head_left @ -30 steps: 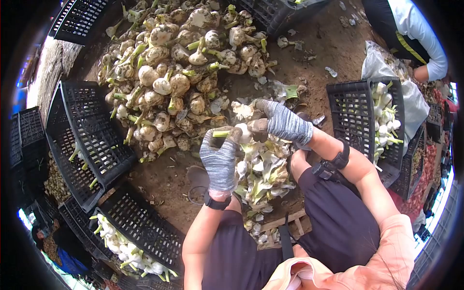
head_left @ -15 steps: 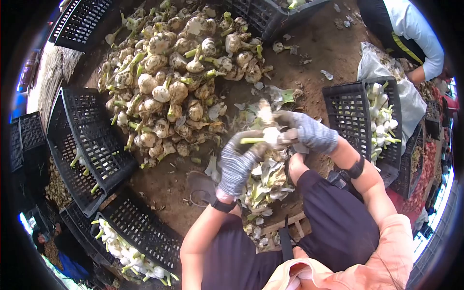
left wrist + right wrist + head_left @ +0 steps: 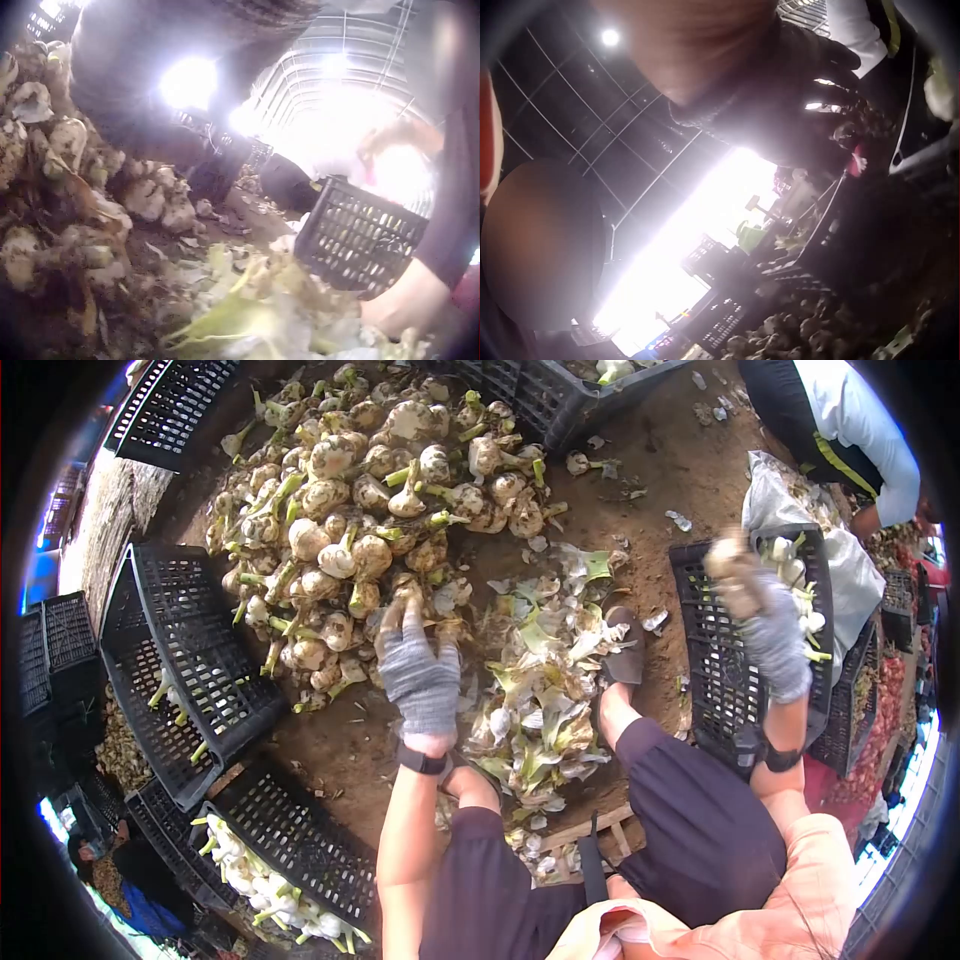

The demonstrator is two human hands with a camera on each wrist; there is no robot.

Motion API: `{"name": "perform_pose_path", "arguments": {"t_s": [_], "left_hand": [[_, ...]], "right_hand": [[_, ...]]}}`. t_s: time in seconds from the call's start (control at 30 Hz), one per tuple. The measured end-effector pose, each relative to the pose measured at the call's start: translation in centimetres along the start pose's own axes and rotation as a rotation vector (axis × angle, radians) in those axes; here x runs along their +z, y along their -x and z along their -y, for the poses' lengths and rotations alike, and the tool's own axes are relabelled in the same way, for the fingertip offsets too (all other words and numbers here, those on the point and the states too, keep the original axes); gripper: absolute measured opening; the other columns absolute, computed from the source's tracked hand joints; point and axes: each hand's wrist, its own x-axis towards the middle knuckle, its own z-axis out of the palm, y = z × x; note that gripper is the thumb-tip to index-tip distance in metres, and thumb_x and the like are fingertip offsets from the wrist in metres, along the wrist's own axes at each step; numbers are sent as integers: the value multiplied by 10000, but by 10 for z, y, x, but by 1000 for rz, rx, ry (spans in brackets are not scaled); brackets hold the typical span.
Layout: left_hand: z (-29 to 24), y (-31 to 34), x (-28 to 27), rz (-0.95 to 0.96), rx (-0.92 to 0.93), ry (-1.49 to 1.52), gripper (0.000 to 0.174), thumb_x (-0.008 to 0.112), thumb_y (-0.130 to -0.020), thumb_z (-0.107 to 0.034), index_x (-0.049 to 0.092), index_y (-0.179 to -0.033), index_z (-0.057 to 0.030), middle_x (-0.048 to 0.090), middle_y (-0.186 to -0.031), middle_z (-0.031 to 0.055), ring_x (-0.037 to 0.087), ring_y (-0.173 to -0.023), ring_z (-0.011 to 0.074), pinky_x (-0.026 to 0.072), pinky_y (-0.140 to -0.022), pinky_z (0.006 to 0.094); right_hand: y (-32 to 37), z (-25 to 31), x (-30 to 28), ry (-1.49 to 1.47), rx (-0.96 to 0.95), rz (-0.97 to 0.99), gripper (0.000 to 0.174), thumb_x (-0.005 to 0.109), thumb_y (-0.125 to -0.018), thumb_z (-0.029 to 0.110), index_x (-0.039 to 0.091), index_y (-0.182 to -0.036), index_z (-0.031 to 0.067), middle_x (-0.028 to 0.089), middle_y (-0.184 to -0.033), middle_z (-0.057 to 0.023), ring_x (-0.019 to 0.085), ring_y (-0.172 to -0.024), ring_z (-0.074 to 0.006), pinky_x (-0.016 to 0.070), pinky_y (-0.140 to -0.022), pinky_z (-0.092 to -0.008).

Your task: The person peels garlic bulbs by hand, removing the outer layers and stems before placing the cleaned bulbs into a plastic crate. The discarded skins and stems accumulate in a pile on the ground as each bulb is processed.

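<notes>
My left hand (image 3: 420, 670), in a grey striped glove with dirt-browned fingertips, reaches into a heap of soil-covered garlic bulbs (image 3: 372, 556). Its fingers stretch forward, their tips at a garlic bulb (image 3: 408, 588) on the heap's near edge. Blurred by motion, my gloved right hand (image 3: 768, 610) hangs over the black crate (image 3: 705, 635) on the right, which holds clean white garlic with green stems (image 3: 790, 572). In the right wrist view the dark glove (image 3: 780, 105) has its fingers spread, with gaps of light between them.
Peeled skins and leaves (image 3: 535, 710) lie between my feet. Another black crate (image 3: 190, 650) stands at the left; white garlic (image 3: 260, 885) fills one at lower left. A crate (image 3: 560, 405) is at the back. Another person's sleeve (image 3: 870, 430) shows at upper right.
The hands, together over the skins with a garlic bulb between them, have parted. The left has moved to the heap, the right across to the right-hand crate. The bulb no longer shows between them.
</notes>
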Motion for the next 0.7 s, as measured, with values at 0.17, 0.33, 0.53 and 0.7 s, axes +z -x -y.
{"name": "perform_pose_path", "arguments": {"t_s": [0.17,0.33,0.53,0.7], "left_hand": [[12,-35,14,318,-24,-530,652,689,-730,-233,447,-1334,-201,498,-1286,163,547,-1078,318,487,-854,383],[19,-57,10,403,-14,-444,604,711,-681,-185,506,-1249,-194,576,-1121,151,612,-921,325,523,-758,403],[21,-14,-7,-27,-35,749,651,782,-644,-2,457,-1198,-105,535,-1138,70,583,-947,179,504,-844,276],[-30,21,-37,136,-603,1783,648,672,-743,-54,363,-1310,-108,497,-1107,64,534,-774,130,453,-591,204]], "right_hand": [[-33,77,99,-132,-232,785,301,674,-776,237,639,-989,27,641,-1004,-159,621,-925,-288,512,-781,-382],[-25,81,166,37,-379,536,365,644,-799,336,634,-1004,33,645,-868,-187,635,-854,-304,490,-741,-413],[-47,85,153,-701,111,941,365,560,-898,383,662,-958,37,668,-775,-66,586,-638,-122,485,-618,-289],[-33,100,154,-1355,375,1034,312,559,-914,330,623,-1058,60,636,-860,-1,564,-693,-66,485,-630,-237]]}}
